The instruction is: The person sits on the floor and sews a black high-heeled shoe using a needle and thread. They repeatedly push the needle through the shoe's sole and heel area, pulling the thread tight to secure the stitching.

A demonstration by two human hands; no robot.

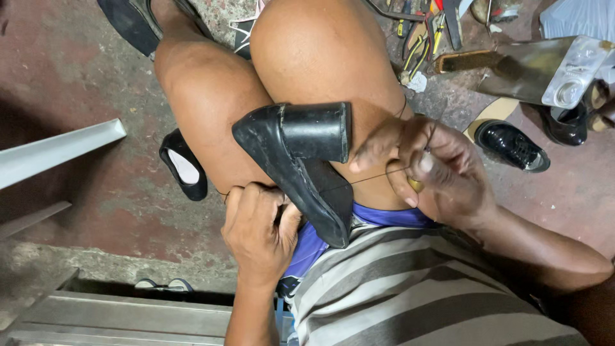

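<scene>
A black block-heeled shoe [301, 163] rests sole-up across my lap, its heel pointing right. My left hand [259, 234] grips the shoe from below, near its toe end. My right hand [426, 166], just right of the heel, pinches a small yellow-handled tool and a thin dark thread [371, 177]. The thread runs taut from that hand to the shoe's sole.
A second black shoe [184, 165] lies on the red concrete floor left of my knee. A glossy black lace-up shoe [511, 145] and a shoe sole sit at right. Pliers and hand tools [423, 38] lie at top. A metal step [128, 317] spans the bottom left.
</scene>
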